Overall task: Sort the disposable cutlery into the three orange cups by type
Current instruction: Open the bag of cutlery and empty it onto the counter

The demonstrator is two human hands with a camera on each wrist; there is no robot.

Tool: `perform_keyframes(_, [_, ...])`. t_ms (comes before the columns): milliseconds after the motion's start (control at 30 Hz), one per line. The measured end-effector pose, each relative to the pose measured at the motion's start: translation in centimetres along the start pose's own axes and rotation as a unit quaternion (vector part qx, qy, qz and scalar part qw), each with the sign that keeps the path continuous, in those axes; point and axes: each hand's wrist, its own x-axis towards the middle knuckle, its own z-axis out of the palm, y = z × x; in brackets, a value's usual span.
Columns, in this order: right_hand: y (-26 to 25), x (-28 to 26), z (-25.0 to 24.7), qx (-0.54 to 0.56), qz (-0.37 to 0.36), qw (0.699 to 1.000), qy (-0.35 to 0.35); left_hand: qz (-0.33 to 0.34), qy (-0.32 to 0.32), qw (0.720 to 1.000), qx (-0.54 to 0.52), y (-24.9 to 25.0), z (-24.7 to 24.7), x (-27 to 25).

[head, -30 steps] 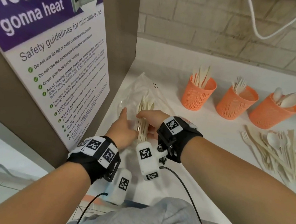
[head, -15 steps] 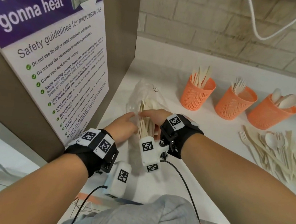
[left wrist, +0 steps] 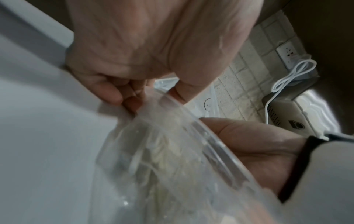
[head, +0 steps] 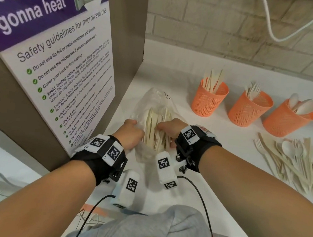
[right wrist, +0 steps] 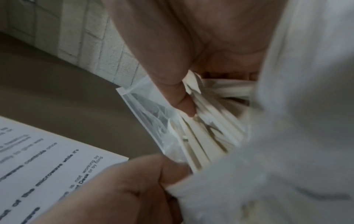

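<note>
- At the worktop's (head: pixel 230 137) left edge, beside the poster (head: pixel 49 54), a clear bag (head: pixel 153 102) of cutlery (head: pixel 157 126) is being held by both hands.
- The bag's left edge is being pinched by the curled fingers of the left hand (head: pixel 131 135).
- The cutlery bundle in the bag's mouth is being gripped by the right hand (head: pixel 170 129), its thumb (right wrist: pixel 182 97) pressed on the pieces.
- Near the back edge, three cups are standing in a row: knives are being kept in the left cup (head: pixel 209 98), forks in the middle cup (head: pixel 249 108), spoons in the right cup (head: pixel 287 119), which is leaning.
- Toward the right edge, a mixed pile (head: pixel 296 162) is lying loose, in front of the right cup.
</note>
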Motion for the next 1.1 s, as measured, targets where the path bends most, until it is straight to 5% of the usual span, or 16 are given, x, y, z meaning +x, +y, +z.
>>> perform_keyframes(267, [0.2,0.7,-0.7,-0.072,-0.006,0.997,-0.005,0.009,0.007,1.0,0.0,-0.1,0.2,0.3])
perform_keyframes(500, [0.8,1.6,-0.3,-0.026,-0.018,0.999,0.032,0.005,-0.012,1.0,0.002,0.0,0.0,0.0])
perform_keyframes(800, [0.1,1.4,0.1,-0.015,-0.006,1.0,-0.011,0.014,-0.013,1.0,-0.016,0.1,0.1,-0.3])
perform_keyframes(1100, [-0.7,2.3,3.2,-0.135,-0.031,0.989,0.044,0.028,-0.012,0.999,-0.038,-0.7,0.3,0.4])
